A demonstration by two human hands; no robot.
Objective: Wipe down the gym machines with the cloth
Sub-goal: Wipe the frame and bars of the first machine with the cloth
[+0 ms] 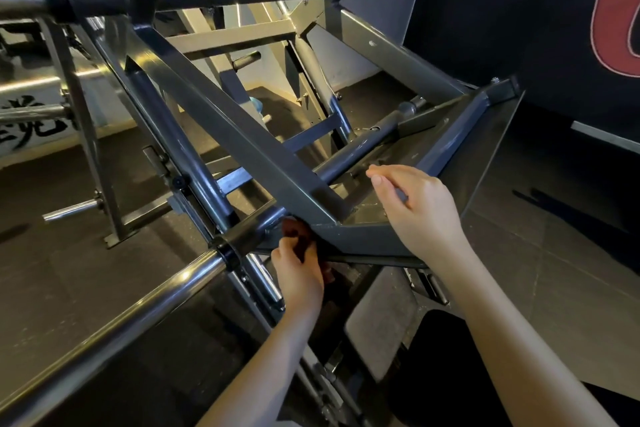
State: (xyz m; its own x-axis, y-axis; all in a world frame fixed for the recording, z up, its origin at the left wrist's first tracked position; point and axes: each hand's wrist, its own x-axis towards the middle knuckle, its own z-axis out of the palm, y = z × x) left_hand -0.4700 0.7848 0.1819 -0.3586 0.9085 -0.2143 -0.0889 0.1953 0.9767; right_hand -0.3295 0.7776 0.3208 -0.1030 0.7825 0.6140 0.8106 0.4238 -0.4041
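Lower centre, left hand (299, 276) clutches the soft, limp cloth (294, 229) bunched against the frame (242, 135), right hand (417, 210) gripping the footplate rail (464, 135).

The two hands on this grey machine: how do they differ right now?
The left hand grips a dark red cloth against the lower corner of the machine frame; the right hand holds no cloth. The left hand sits lower, under the frame's edge; the right hand sits higher, fingers curled over its rim. Both touch the same frame.

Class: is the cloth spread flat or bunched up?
Bunched: the left hand grips the cloth as a small red wad against the frame.
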